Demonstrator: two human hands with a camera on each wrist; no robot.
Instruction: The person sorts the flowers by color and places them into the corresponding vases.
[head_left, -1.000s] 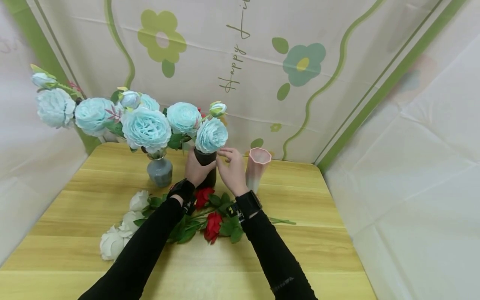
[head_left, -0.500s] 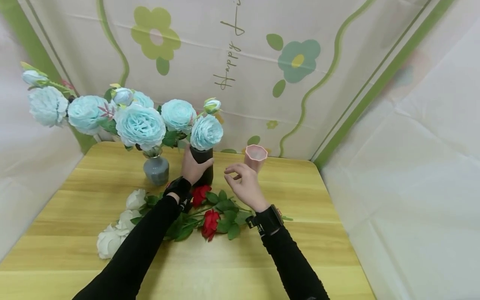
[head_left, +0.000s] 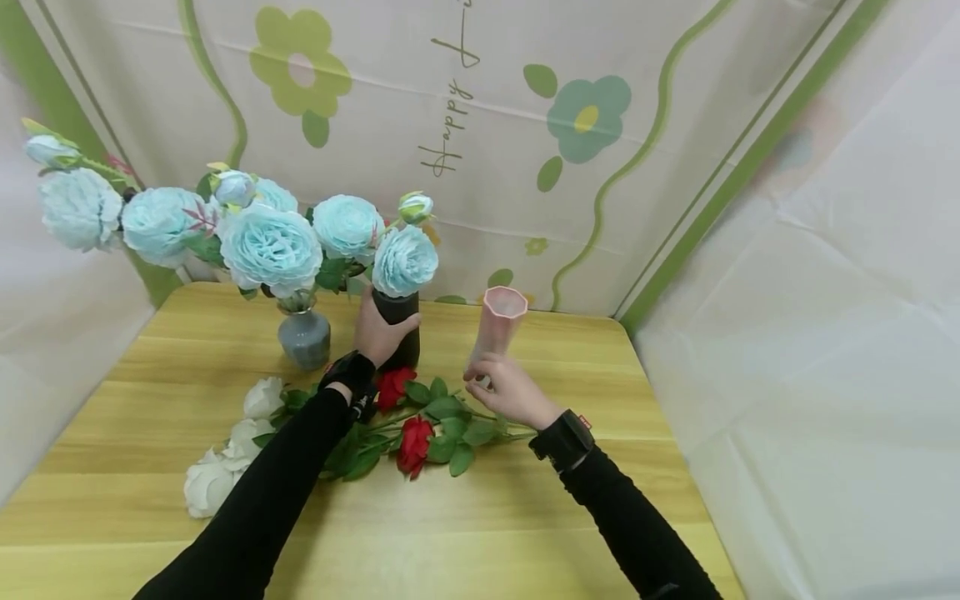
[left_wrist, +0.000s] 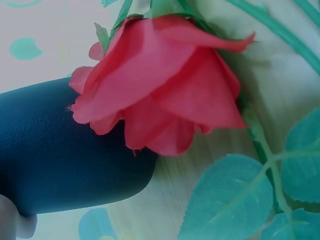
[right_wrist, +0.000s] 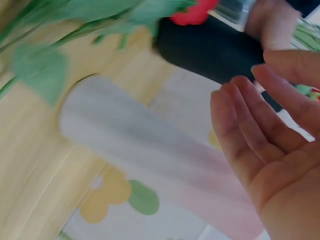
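Observation:
My left hand (head_left: 378, 333) holds the dark, matte vase (head_left: 408, 350) around its side, thumb across the front. Pale blue flowers (head_left: 405, 261) rise above its mouth. The vase stands upright on the table, and in the left wrist view a red rose (left_wrist: 165, 90) covers part of its base. My right hand (head_left: 513, 393) hovers over the stems, fingers loosely bent with nothing in them. Just behind it stands a pink-and-white fluted vase (head_left: 497, 329). The right wrist view shows the palm (right_wrist: 280, 185) bare beside this vase.
A grey vase (head_left: 304, 340) with blue flowers (head_left: 272, 247) stands at the left. White roses (head_left: 210, 482) and red roses (head_left: 415, 446) with leafy stems (head_left: 444, 408) lie on the wooden table (head_left: 420, 542). A printed cloth (head_left: 465, 200) hangs behind.
My right hand has left the dark vase's rim and moved right and down towards the near side of the pink vase. My left hand keeps its hold on the dark vase.

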